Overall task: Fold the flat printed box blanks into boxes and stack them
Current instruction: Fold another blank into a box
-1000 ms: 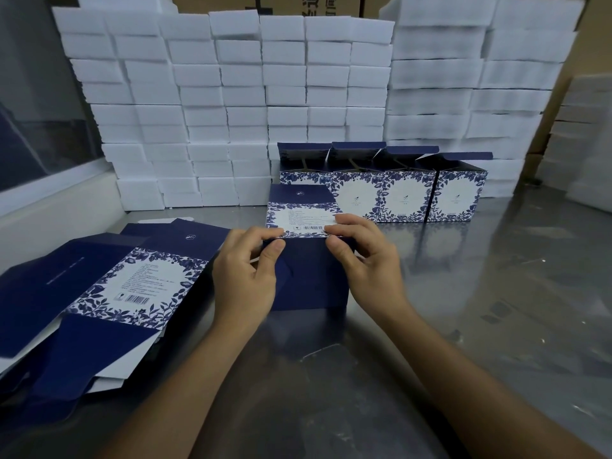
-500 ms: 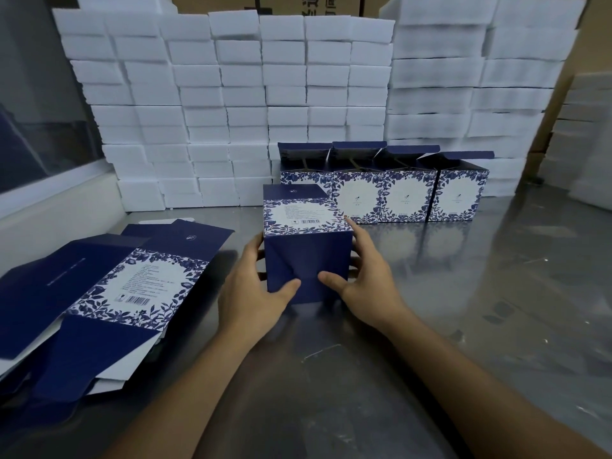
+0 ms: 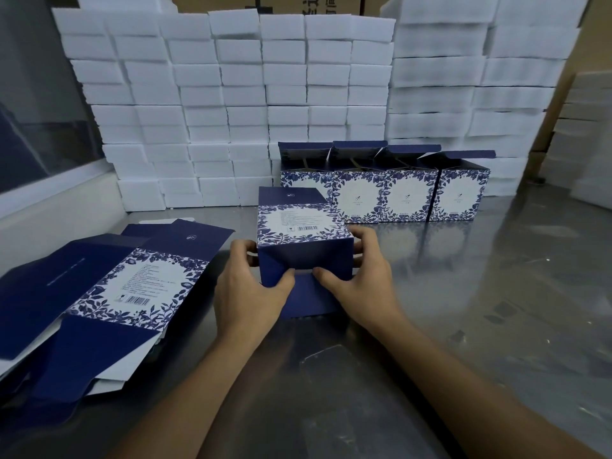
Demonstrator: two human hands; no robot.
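Observation:
A navy box with a blue-and-white floral panel [image 3: 299, 226] lies on its side on the steel table, its dark bottom flaps facing me. My left hand [image 3: 250, 286] grips its left side and my right hand [image 3: 361, 276] its right side, both thumbs pressing on the bottom flaps, one flap hanging down toward me. A pile of flat printed blanks [image 3: 109, 293] lies at the left. A row of several folded boxes [image 3: 407, 193] with raised lids stands behind, against the foam.
A wall of stacked white foam blocks [image 3: 231, 104] fills the back and runs right. More white stacks [image 3: 586, 137] stand at the far right. The reflective steel table [image 3: 496, 293] stretches to the right. A window ledge [image 3: 49, 207] borders the left.
The box went from half flat, with my fingers pinching its top edge, to squared up; both hands slid down its sides and the thumbs now press on the bottom flaps.

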